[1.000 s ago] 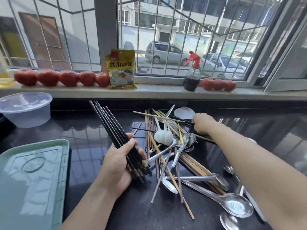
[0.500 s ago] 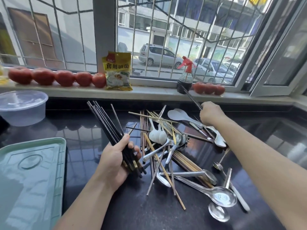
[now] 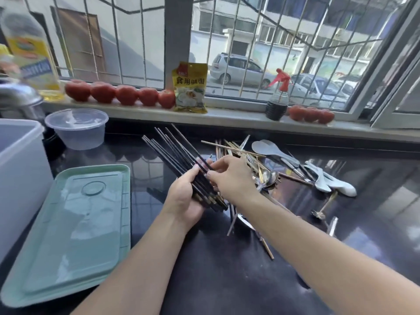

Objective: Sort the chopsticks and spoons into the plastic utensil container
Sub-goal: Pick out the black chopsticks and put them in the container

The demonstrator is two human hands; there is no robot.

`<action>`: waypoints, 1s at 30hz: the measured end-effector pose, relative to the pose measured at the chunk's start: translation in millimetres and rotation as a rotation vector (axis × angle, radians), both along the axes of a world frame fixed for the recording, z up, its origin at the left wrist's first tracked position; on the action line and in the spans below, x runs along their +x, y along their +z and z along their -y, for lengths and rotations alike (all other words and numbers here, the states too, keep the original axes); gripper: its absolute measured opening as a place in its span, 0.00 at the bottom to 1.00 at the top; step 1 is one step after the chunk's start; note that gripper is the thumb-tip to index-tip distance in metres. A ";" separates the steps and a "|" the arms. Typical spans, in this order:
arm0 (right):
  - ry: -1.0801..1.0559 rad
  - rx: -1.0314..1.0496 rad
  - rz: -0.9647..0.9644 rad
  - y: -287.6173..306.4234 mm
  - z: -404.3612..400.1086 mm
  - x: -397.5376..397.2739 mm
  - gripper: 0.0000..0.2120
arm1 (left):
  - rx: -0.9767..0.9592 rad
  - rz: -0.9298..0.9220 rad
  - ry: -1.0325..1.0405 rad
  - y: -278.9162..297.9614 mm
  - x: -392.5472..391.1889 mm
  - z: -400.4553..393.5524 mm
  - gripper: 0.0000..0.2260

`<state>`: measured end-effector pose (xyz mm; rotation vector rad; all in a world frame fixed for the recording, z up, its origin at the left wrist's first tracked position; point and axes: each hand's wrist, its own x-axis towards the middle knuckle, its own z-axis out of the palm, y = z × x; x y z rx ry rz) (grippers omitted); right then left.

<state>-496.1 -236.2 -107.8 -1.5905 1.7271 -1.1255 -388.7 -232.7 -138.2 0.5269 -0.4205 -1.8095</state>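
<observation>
My left hand [image 3: 185,198] grips a bundle of several black chopsticks [image 3: 172,151] near their thick ends, tips fanned up and to the left. My right hand [image 3: 229,176] is beside it, thumb and fingers pinching one black chopstick of that bundle. Behind the hands lies a heap of wooden chopsticks [image 3: 229,147] and metal spoons [image 3: 267,177] on the black counter. White plastic spoons [image 3: 334,183] lie to the right. A white plastic container [image 3: 18,178] stands at the far left, with a green lid [image 3: 75,228] flat next to it.
A clear round tub [image 3: 77,128] sits at the back left. On the windowsill stand tomatoes [image 3: 122,94], a yellow packet [image 3: 190,87], a dark spray bottle [image 3: 276,103] and an oil bottle [image 3: 31,57]. A metal pot [image 3: 18,98] is at the far left.
My right hand has come back from the far side of the heap with a black chopstick and joined the bundle in my left hand. The view has turned left, showing the white container.
</observation>
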 end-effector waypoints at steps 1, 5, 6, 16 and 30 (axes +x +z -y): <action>-0.009 -0.037 -0.136 -0.8 -2.9 4.4 0.03 | -0.001 0.022 0.025 -2.7 -2.2 -0.3 0.14; 0.259 -0.023 -0.432 13.3 -7.1 -4.3 0.06 | -0.013 0.120 0.153 -9.6 -7.8 -0.4 0.05; 0.302 -0.003 -0.466 21.4 -1.8 -17.5 0.09 | -0.017 0.101 0.200 -9.2 -5.3 2.1 0.04; -0.386 0.482 -0.234 -8.6 67.4 -195.2 0.16 | -0.001 0.040 0.228 -16.4 6.6 20.9 0.07; -0.257 0.351 -0.240 -6.5 58.9 -193.9 0.07 | -0.040 0.106 0.157 -10.1 7.2 12.6 0.02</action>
